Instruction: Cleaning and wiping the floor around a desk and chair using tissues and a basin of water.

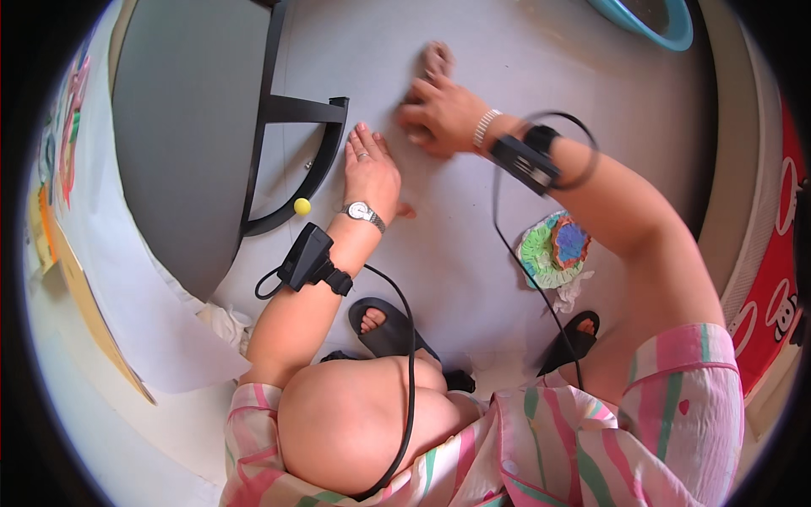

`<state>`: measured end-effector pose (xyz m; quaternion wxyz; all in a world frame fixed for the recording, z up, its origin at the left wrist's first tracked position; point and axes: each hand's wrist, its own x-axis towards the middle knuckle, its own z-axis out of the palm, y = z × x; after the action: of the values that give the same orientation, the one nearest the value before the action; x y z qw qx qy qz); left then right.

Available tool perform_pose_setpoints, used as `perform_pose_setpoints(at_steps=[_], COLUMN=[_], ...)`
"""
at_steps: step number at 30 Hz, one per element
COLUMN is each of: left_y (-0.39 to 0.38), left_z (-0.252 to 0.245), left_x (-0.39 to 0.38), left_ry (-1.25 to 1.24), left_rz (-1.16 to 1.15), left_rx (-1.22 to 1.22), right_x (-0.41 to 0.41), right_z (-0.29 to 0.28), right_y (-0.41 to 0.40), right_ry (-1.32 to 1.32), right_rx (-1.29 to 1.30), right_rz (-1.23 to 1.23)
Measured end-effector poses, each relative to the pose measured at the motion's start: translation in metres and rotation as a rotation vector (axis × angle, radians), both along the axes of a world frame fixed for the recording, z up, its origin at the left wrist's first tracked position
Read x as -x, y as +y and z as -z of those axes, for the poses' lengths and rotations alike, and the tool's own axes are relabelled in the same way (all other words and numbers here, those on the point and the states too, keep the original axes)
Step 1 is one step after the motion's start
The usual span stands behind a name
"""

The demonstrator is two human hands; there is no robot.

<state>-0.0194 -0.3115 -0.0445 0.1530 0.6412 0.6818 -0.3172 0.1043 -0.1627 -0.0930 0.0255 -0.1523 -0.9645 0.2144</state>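
My left hand (372, 161) rests palm down on the grey floor (456, 253), holding nothing. It lies beside the black metal leg frame (304, 111) of a piece of furniture. Farther forward and to the right, my right hand (437, 114) is bent over a crumpled brownish piece (437, 58), apparently a cloth, and presses it to the floor. The right fingers are blurred and hide much of this piece. Both forearms carry strapped black devices with cables.
A blue basin (678, 28) stands at the far right. Near my right foot lies a colourful crumpled craft piece (548, 253) beside white tissue (573, 291). A yellow ball (302, 206) is at the curved leg. Black cable (410, 355) crosses my lap. Paper sheets (158, 329) lie left.
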Motion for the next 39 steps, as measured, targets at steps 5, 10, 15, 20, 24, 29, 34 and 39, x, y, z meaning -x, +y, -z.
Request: perform_pose_setpoints(at_steps=[5, 10, 15, 20, 24, 29, 34, 39], left_y=[-0.001, 0.004, 0.009, -0.001, 0.002, 0.004, -0.002, -0.004], left_z=[0.000, -0.005, 0.002, -0.003, 0.004, 0.008, 0.011, 0.011], left_x=[-0.001, -0.005, -0.009, 0.002, -0.002, -0.004, 0.000, 0.004], left_ry=[-0.031, 0.002, -0.004, 0.017, 0.029, 0.035, 0.020, -0.031], left_rz=[-0.001, 0.023, 0.045, 0.041, 0.057, 0.050, 0.038, 0.067], left_rx=[-0.026, 0.000, -0.005, -0.010, -0.024, -0.028, -0.053, -0.054], right_x=[-0.103, -0.112, -0.114, -0.070, 0.000, 0.087, 0.085, 0.038], right_z=[-0.045, -0.091, 0.007, -0.003, -0.009, -0.020, -0.024, -0.018], right_y=[0.021, 0.108, 0.110, -0.003, 0.008, 0.030, 0.015, 0.007], right_ry=[-0.252, -0.071, 0.176, 0.186, 0.407, 0.205, 0.059, 0.025], right_rx=[0.546, 0.937, -0.233, 0.143, 0.487, 0.377, 0.207, 0.121], right_rz=[-0.134, 0.372, 0.299, -0.028, 0.099, -0.088, -0.120, -0.051])
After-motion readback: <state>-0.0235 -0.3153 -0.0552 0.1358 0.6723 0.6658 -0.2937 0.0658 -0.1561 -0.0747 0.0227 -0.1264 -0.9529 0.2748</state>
